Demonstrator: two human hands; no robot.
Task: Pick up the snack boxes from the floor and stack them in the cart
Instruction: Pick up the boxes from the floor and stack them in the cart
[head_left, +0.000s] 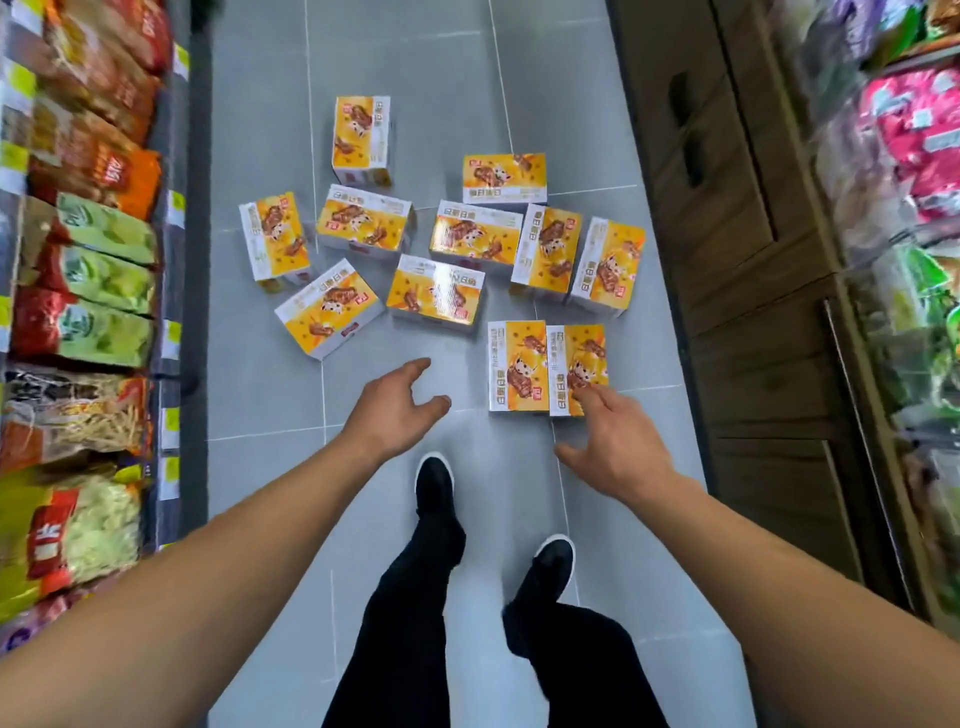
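Several yellow-and-white snack boxes lie scattered on the grey tiled floor (260, 395). The nearest pair (545, 364) lies side by side just ahead of my feet. My right hand (608, 447) reaches out with spread fingers, and its fingertips overlap the near corner of the right box of that pair (579, 358). My left hand (400, 405) is stretched forward above bare floor, fingers relaxed and empty, just short of a box (436, 291). No cart is in view.
Shelves of bagged snacks (88, 270) line the left side of the aisle. Brown cardboard cartons (727, 223) stand along the right, with more packaged goods (914, 208) behind them. My black shoes (436, 483) stand on the tiles below the boxes.
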